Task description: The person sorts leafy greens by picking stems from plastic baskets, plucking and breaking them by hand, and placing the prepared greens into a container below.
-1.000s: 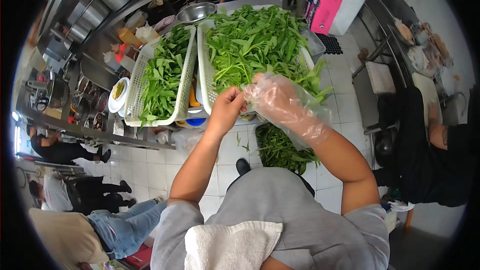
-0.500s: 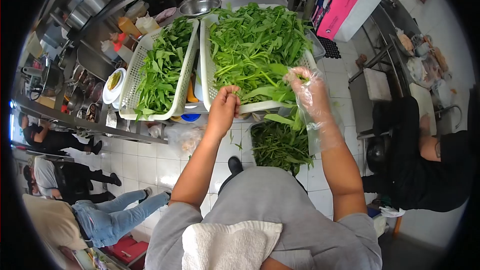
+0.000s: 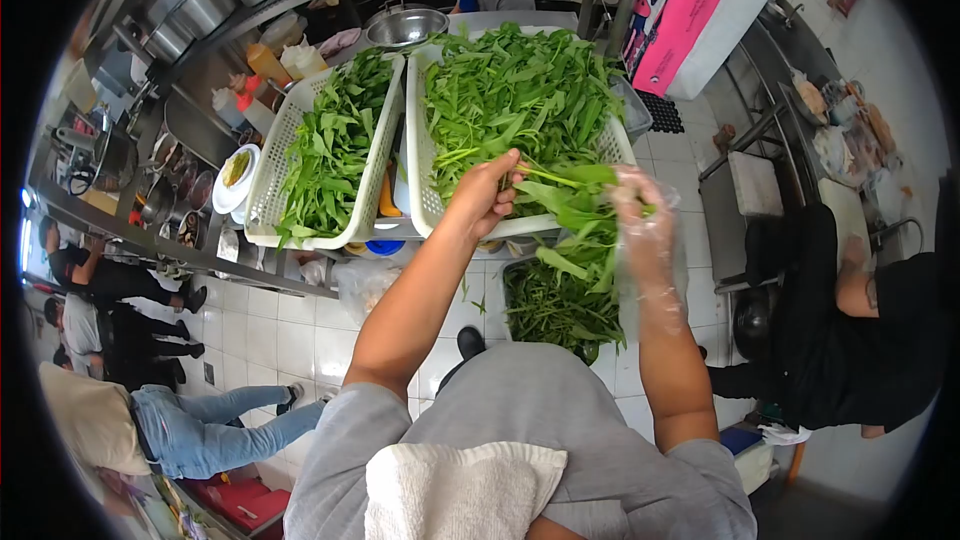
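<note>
My bare left hand (image 3: 487,192) pinches the end of a green stem above the front of the large white basket (image 3: 425,155). My right hand (image 3: 645,215), in a clear plastic glove and partly blurred, is closed on a leafy bunch (image 3: 580,230) at the basket's front right corner. The bunch spans the space between my hands, its leaves hanging down. Leafy greens (image 3: 520,85) fill the large basket. A narrower white basket (image 3: 262,202) with more greens stands to its left. Below the hanging leaves, a dark container of cut greens (image 3: 560,310) is on the floor.
A metal bowl (image 3: 405,27) and squeeze bottles (image 3: 250,105) sit behind and left of the baskets. A pink-and-white box (image 3: 690,15) stands at the back right. Co-workers (image 3: 850,320) are at right, left and behind the baskets. A plastic bag (image 3: 370,285) hangs below.
My hands have moved apart from the earlier pinch at the basket front. A leafy bunch now stretches between them; my left hand has lifted and shifted right since half a second ago.
</note>
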Motion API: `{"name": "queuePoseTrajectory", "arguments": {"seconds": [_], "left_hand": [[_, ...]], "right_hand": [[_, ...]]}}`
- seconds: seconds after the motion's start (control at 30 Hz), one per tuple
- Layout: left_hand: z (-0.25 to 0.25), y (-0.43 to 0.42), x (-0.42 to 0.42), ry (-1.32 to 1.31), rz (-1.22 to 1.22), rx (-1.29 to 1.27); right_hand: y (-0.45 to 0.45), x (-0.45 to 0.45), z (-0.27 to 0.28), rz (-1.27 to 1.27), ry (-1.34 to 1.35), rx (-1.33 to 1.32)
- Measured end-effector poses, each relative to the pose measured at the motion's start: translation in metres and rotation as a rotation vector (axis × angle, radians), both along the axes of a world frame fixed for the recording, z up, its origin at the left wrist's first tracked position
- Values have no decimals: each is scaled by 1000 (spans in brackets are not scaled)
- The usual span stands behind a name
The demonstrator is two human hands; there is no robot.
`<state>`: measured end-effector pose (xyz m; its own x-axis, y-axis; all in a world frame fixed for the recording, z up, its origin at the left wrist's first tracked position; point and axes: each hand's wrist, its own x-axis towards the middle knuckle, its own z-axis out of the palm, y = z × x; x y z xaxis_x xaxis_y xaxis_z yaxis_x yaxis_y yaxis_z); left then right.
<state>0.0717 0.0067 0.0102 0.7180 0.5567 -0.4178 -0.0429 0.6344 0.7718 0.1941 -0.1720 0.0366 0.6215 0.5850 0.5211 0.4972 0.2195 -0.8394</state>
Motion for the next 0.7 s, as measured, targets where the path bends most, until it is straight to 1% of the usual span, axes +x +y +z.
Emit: {"name": "queuePoseTrajectory", "arguments": {"seconds": [0.03, 0.1, 0.13, 0.2, 0.23, 0.27, 0.3, 0.33, 0.4, 0.43, 0.5, 0.53, 0.57, 0.6, 0.63, 0.7], "left_hand": [[-2, 3, -1, 0, -3, 3], [-11, 7, -8, -42, 90, -5], [-13, 8, -12, -39, 94, -7], [-14, 12, -17, -134, 128, -85], [-13, 13, -18, -182, 142, -123], [-11, 11, -19, -251, 133, -171], [-10, 8, -18, -252, 130, -170], [-9, 3, -15, -327, 121, -229], [-6, -13, -9, -429, 94, -317], [-4, -24, -6, -427, 87, -320], [-1, -47, -2, -405, 50, -334], [-2, -58, 0, -369, 24, -273], [2, -71, 2, -336, 2, -211], [9, -84, -1, -244, -29, -155], [9, -93, -2, -212, -65, -129], [6, -103, -10, -174, -122, -196]], "right_hand": [[-7, -1, 0, -65, 300, 81], [-29, 22, 2, -138, 183, 57], [-38, 30, 2, -135, 185, 54], [-49, 40, 5, 92, 515, 384], [-49, 41, 4, 94, 514, 386], [-49, 42, 3, 96, 465, 303], [-50, 43, 1, 94, 415, 218], [-45, 35, -6, 76, 397, 191], [-31, -13, 30, -84, 688, -65], [-27, -15, 19, -215, 236, -349], [-15, -17, -10, -114, -127, -143], [-15, -18, -8, -115, -125, -142], [-16, -18, -4, -130, -197, -121], [-15, -19, -3, -142, -270, -101], [-18, -18, -6, -135, -270, -105], [-29, -7, -16, -55, 315, 35]]}}
